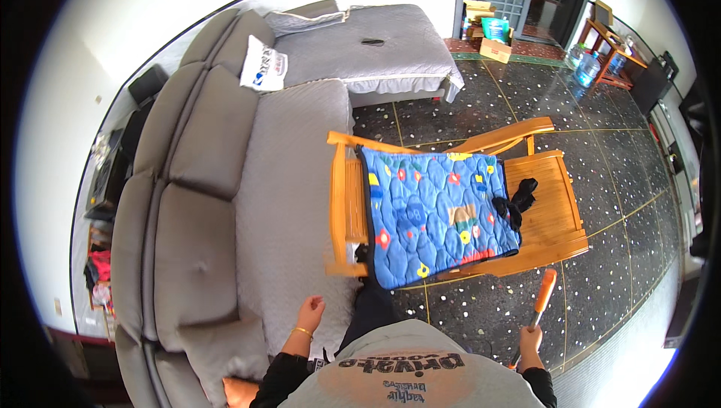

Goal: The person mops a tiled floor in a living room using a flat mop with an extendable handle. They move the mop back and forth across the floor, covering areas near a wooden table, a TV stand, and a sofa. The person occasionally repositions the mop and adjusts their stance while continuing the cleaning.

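My right hand (530,340) grips a metal shaft below the orange handle (545,290) of a long tool, whose lower end is hidden beside my body. My left hand (311,313), a gold-coloured bracelet at its wrist, is held over the edge of the grey sofa with its fingers curled and nothing seen in it. Ahead of me stands a wooden reclining chair (338,199) with a blue patterned quilted pad (439,211) draped across it. Black cloth items (524,195) lie on the chair's slatted wooden part, against the pad's right edge.
A grey L-shaped sofa (293,194) runs along the left, holding a white printed cushion (263,64) and a dark flat object (372,42). Cardboard boxes (495,49) stand by the doorway. Water bottles (587,69) and a wooden stand (619,50) are at the far right.
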Demonstrator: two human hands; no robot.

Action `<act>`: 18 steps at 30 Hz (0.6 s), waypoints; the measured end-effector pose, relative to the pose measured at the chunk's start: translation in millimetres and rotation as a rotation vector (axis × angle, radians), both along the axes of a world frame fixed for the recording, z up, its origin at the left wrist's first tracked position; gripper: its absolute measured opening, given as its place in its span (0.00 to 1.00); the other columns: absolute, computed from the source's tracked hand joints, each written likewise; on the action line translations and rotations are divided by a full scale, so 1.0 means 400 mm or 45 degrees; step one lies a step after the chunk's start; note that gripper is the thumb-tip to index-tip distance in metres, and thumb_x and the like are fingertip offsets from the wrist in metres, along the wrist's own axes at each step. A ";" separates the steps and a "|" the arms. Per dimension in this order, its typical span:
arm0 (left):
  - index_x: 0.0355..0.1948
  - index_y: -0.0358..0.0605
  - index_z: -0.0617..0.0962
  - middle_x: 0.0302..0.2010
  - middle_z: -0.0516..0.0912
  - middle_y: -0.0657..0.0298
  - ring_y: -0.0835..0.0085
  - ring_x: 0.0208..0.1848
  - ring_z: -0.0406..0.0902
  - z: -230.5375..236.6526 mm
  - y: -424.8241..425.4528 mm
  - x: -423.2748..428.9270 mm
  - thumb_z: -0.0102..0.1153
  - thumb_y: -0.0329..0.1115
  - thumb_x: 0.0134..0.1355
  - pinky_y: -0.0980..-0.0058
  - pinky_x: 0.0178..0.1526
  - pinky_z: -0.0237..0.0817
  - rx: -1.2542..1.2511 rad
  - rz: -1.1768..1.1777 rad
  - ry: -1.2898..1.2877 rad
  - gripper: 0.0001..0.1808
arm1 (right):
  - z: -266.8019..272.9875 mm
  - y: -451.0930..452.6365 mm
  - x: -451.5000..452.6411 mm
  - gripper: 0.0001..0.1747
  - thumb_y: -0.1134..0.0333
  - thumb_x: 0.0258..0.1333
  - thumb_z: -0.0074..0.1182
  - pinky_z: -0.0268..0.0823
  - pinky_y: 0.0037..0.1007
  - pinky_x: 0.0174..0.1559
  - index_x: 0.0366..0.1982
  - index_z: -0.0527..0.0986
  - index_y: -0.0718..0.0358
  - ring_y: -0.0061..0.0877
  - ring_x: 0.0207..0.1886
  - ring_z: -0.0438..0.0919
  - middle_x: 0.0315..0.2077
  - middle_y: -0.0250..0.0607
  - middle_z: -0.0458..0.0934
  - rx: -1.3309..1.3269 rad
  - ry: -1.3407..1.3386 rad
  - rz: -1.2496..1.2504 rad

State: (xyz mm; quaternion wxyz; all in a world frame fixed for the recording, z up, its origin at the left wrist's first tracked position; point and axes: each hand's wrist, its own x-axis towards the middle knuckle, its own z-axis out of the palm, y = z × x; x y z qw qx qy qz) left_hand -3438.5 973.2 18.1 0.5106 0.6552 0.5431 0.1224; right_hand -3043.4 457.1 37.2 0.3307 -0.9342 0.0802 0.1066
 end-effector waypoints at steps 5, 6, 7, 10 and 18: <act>0.45 0.36 0.77 0.35 0.83 0.57 0.71 0.38 0.79 -0.016 0.363 0.222 0.58 0.39 0.59 0.73 0.41 0.71 -0.001 -0.292 0.098 0.19 | 0.027 0.091 -0.077 0.13 0.64 0.44 0.58 0.64 0.34 0.28 0.22 0.69 0.65 0.29 0.20 0.70 0.16 0.38 0.71 -0.192 -0.314 -0.381; 0.45 0.35 0.77 0.35 0.83 0.57 0.71 0.37 0.80 -0.007 0.416 0.258 0.58 0.41 0.59 0.73 0.40 0.71 -0.029 -0.376 0.128 0.20 | 0.043 0.110 -0.101 0.14 0.63 0.44 0.59 0.65 0.35 0.28 0.23 0.69 0.66 0.30 0.20 0.70 0.17 0.39 0.71 -0.217 -0.355 -0.485; 0.45 0.35 0.77 0.34 0.83 0.56 0.70 0.36 0.80 -0.002 0.459 0.301 0.58 0.42 0.59 0.73 0.38 0.71 -0.105 -0.446 0.195 0.21 | 0.064 0.127 -0.125 0.14 0.63 0.45 0.61 0.66 0.35 0.31 0.27 0.72 0.65 0.31 0.23 0.72 0.20 0.40 0.74 -0.292 -0.427 -0.503; 0.44 0.34 0.76 0.32 0.83 0.58 0.73 0.30 0.79 0.008 0.529 0.380 0.54 0.45 0.64 0.72 0.36 0.72 -0.452 -0.849 0.435 0.21 | 0.130 0.186 -0.180 0.14 0.66 0.44 0.62 0.67 0.35 0.35 0.33 0.74 0.65 0.34 0.29 0.77 0.25 0.41 0.77 -0.325 -0.375 -0.526; 0.41 0.31 0.75 0.26 0.82 0.57 0.73 0.24 0.78 -0.050 0.500 0.418 0.47 0.47 0.67 0.73 0.29 0.72 -0.828 -0.963 0.075 0.23 | 0.204 0.278 -0.329 0.10 0.75 0.39 0.56 0.69 0.28 0.37 0.30 0.73 0.62 0.26 0.31 0.77 0.25 0.35 0.76 -0.191 -0.256 -0.690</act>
